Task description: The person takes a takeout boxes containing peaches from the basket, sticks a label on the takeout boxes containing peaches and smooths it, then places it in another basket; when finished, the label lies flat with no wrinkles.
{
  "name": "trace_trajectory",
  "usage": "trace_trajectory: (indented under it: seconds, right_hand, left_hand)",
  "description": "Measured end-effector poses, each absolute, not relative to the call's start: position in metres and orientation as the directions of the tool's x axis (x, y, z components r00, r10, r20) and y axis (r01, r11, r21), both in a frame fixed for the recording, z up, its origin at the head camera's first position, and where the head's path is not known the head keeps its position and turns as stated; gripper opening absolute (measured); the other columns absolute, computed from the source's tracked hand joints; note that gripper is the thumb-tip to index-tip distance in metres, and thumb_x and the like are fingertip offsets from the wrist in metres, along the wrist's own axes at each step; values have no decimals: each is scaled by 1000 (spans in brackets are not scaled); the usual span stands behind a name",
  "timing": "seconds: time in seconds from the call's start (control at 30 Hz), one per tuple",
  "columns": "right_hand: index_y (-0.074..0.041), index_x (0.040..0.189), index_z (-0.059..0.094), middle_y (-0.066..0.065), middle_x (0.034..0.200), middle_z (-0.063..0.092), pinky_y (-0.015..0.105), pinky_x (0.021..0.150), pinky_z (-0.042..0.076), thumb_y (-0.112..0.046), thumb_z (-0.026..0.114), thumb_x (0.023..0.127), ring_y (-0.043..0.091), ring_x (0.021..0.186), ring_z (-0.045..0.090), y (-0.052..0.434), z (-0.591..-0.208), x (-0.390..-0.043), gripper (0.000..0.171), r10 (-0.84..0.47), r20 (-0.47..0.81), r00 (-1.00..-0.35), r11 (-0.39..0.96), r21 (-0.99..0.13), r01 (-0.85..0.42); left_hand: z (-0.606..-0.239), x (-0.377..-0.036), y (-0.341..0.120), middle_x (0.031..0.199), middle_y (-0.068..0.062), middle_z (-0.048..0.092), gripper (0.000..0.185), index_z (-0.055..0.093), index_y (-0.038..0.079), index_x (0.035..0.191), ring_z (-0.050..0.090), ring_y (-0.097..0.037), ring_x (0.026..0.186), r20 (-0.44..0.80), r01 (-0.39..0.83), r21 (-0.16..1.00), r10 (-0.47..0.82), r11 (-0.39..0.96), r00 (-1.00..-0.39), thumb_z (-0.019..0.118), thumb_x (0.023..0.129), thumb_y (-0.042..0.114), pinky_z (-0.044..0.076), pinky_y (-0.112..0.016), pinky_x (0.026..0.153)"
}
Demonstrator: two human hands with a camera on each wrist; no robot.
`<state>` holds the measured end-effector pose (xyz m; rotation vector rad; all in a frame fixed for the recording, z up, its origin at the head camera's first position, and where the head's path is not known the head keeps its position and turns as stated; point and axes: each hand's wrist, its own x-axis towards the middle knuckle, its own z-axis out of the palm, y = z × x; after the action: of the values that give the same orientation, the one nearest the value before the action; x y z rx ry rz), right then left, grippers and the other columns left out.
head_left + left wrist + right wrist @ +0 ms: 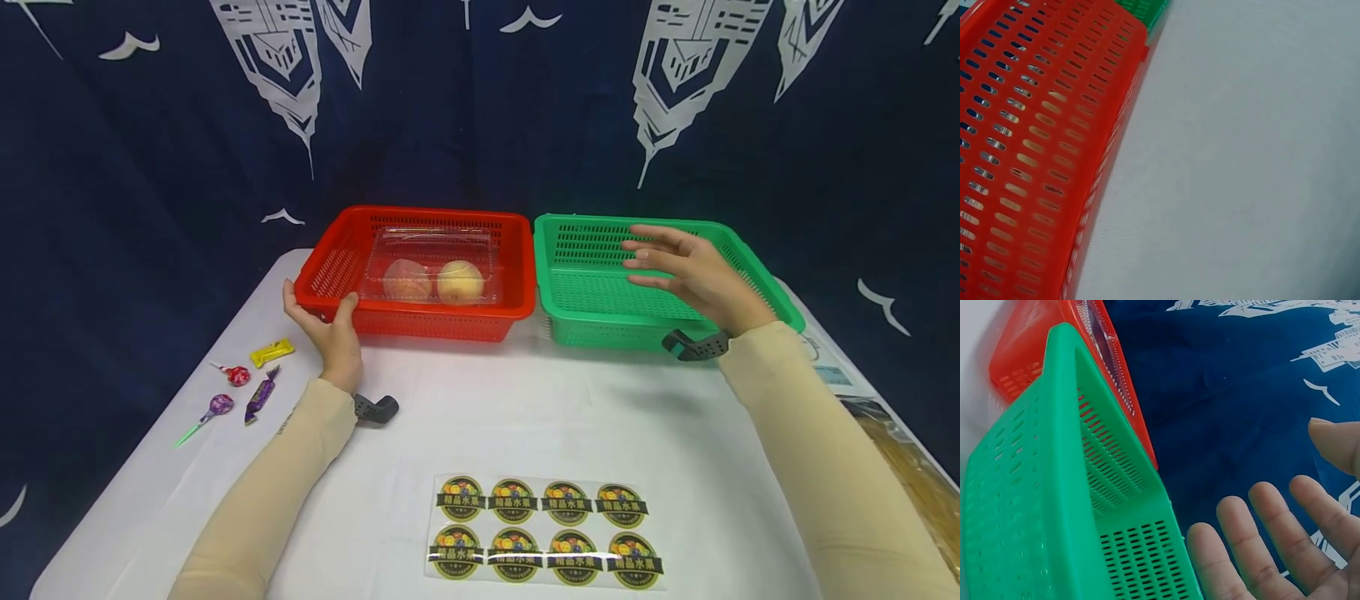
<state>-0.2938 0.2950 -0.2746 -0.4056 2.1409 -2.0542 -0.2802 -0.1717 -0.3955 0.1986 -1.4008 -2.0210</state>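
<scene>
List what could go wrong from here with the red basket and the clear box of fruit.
1. The left hand holds only the front left corner of the red basket; pulled from there, it may swivel and knock the green basket standing right beside it.
2. The clear box with two round fruits lies loose inside, so a jerk could slide it.
3. The right hand hovers open above the green basket, steadying nothing.
</scene>
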Motion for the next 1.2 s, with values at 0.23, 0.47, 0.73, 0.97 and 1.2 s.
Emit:
trace_trajectory:
  seconds: [0.23, 0.47, 0.73, 0.97, 1.2]
  right_hand:
    - [-10, 152, 55, 1, 140, 66, 31, 97, 61, -7, 64, 108, 16, 120, 71, 285, -269, -302, 45, -331, 54, -942, 77, -993, -84]
    - [-5, 157, 49, 0, 140, 66, 32, 98, 61, -9, 64, 109, 19, 122, 70, 272, -266, -312, 51, -367, -12, -930, 147, -988, -45]
    - [0, 163, 39, 6, 149, 61, 33, 101, 59, -13, 59, 111, 15, 120, 70, 256, -265, -321, 57, -395, -40, -918, 207, -977, -47]
    - [0, 162, 41, 0, 140, 66, 33, 101, 60, -12, 58, 111, 16, 119, 70, 242, -267, -330, 55, -405, -35, -914, 169, -985, -37]
    - [1, 161, 42, -1, 133, 70, 32, 97, 61, -9, 58, 111, 19, 115, 71, 229, -270, -339, 54, -400, -34, -916, 112, -994, -12]
  left_hand:
    - [-397, -278, -174, 172, 1, 21, 95, 6, 25, 170, 27, -15, 156, 248, 409, 897, -575, -168, -780, 68, 100, 8, 44, -29, 120]
    - [-399, -278, -176, 171, 2, 22, 94, 6, 27, 170, 27, -15, 156, 268, 418, 895, -563, -156, -782, 68, 101, 10, 42, -29, 121]
    - [-400, -277, -176, 171, 2, 22, 95, 5, 28, 170, 26, -15, 156, 277, 414, 899, -550, -141, -788, 69, 101, 12, 42, -30, 121]
    - [-401, -277, -178, 171, 2, 21, 95, 4, 27, 170, 26, -13, 155, 273, 402, 906, -544, -132, -793, 69, 102, 13, 42, -31, 122]
    - [-402, -278, -178, 171, 2, 21, 94, 5, 25, 170, 26, -15, 156, 283, 414, 901, -549, -128, -787, 69, 101, 15, 40, -30, 123]
